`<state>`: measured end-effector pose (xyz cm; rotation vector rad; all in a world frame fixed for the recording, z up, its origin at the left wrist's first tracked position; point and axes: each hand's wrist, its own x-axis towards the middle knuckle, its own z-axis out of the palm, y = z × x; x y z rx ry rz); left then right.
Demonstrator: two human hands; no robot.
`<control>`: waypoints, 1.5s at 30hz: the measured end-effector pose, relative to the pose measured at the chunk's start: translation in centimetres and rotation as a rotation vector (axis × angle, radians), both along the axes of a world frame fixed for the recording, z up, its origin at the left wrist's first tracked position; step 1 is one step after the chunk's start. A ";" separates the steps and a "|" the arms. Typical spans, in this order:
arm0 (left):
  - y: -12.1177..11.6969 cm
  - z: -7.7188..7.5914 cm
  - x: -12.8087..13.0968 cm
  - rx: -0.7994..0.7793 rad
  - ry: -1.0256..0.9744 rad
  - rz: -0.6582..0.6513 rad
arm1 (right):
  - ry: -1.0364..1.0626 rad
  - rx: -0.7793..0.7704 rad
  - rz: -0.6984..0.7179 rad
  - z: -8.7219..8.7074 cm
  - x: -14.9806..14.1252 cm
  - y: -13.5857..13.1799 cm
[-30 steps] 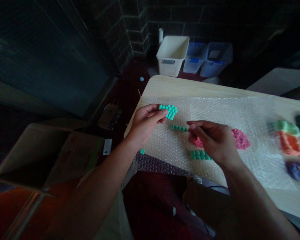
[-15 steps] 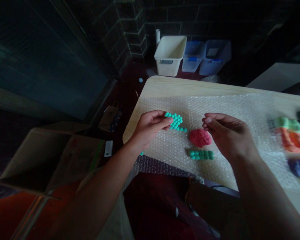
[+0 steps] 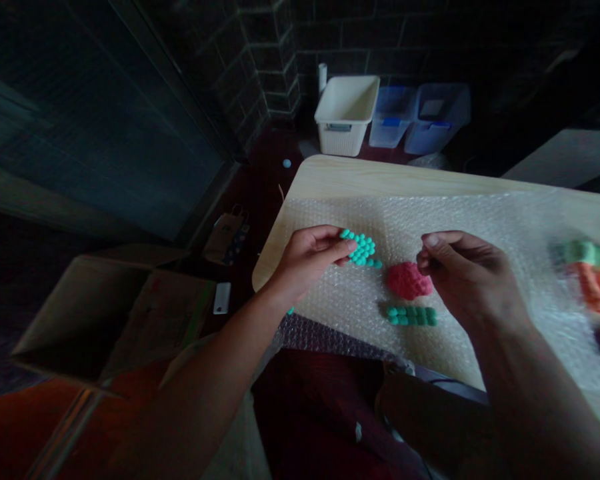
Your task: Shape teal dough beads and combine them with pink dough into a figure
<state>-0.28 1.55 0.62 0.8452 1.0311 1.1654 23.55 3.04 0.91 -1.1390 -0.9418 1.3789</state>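
Between the thumb and fingers of my left hand (image 3: 317, 257) is a flat cluster of small turquoise balls (image 3: 363, 248), with a short row of balls sticking out at its lower right. My right hand (image 3: 460, 270) hovers to the right with thumb and fingertips pinched; whether anything is between them is too small to see. Below and left of those fingertips a pink lumpy mass (image 3: 409, 281) lies on bubble wrap (image 3: 340, 307). Nearer me rests a block of darker green balls (image 3: 412, 316) in two rows. A turquoise bit (image 3: 291, 311) peeks out beside my left forearm.
Green and orange soft-looking pieces (image 3: 597, 287) lie at the table's right. Beyond the wooden table (image 3: 380, 175) stand a cream bin (image 3: 345, 137) and two clear bins (image 3: 433, 137). An open cardboard box (image 3: 150, 320) and a paper bag (image 3: 223, 237) are on the left.
The whole view has shifted slightly, so things appear a little further right and lower. My left hand still holds the turquoise cluster, and my right hand stays pinched.
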 end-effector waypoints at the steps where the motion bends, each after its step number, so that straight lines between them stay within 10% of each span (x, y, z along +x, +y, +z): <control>1: 0.0 0.0 0.0 0.001 -0.001 -0.002 | 0.008 -0.003 0.019 -0.1 0.0 0.0; 23: -0.6 0.0 0.2 -0.036 0.136 0.029 | 0.249 -0.095 0.123 -0.4 -0.3 0.2; 45: -0.3 0.1 0.2 0.013 0.052 -0.079 | 0.020 0.005 0.044 -0.2 -0.8 0.2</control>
